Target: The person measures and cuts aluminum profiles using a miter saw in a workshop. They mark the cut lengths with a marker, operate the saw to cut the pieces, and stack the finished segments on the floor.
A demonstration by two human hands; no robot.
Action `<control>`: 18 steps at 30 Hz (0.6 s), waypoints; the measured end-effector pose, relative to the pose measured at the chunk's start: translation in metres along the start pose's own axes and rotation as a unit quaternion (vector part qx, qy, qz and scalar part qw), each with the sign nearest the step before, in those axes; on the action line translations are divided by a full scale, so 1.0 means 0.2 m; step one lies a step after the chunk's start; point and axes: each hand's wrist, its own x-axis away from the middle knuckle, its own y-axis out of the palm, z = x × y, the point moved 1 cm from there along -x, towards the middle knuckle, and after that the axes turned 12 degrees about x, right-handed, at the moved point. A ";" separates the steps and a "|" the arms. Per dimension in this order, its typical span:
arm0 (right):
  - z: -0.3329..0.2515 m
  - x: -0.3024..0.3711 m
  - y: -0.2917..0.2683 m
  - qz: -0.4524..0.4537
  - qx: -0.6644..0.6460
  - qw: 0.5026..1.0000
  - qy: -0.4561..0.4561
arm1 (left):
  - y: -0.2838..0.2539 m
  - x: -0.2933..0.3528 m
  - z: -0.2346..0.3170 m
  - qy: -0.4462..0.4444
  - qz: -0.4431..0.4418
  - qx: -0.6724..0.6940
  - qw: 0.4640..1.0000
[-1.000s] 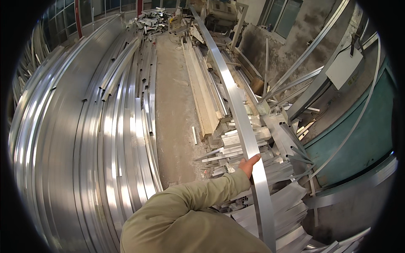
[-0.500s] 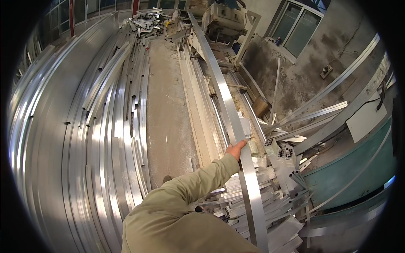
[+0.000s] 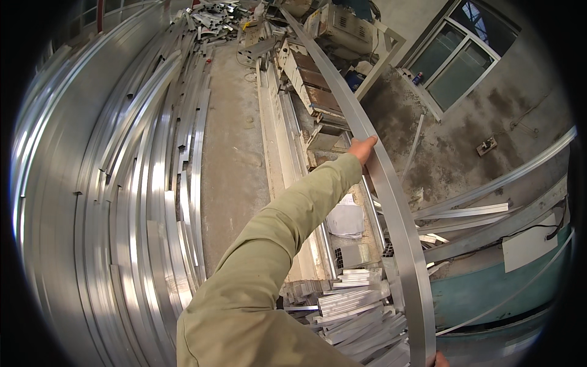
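A long, silvery aluminium profile [image 3: 391,202] runs from the lower right up to the machine at the far end, bowed by the lens. My left hand [image 3: 364,150], on an outstretched arm in an olive sleeve, is closed around it partway along, with the thumb over the top edge. Only a small part of my right hand [image 3: 441,360] shows at the lower edge, against the near part of the same profile; its fingers are mostly hidden, though it appears to grip the bar. Below the bar lies a stack of short cut aluminium pieces [image 3: 354,301].
Many long aluminium profiles [image 3: 140,226] lie along the left beside a strip of bare floor [image 3: 232,140]. A dusty machine with a rail bed [image 3: 312,85] stands ahead. White papers [image 3: 345,220] rest on the bed. At right are a window [image 3: 461,58], leaning bars and a green panel [image 3: 489,293].
My left arm has reached farther forward, and the aluminium profile has shifted right in the view. Part of my right hand has come into sight at the lower edge.
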 end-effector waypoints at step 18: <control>1.18 -1.86 1.25 -0.111 -0.153 0.982 -0.009 | -2.79 2.48 0.08 -0.313 0.469 -0.564 0.603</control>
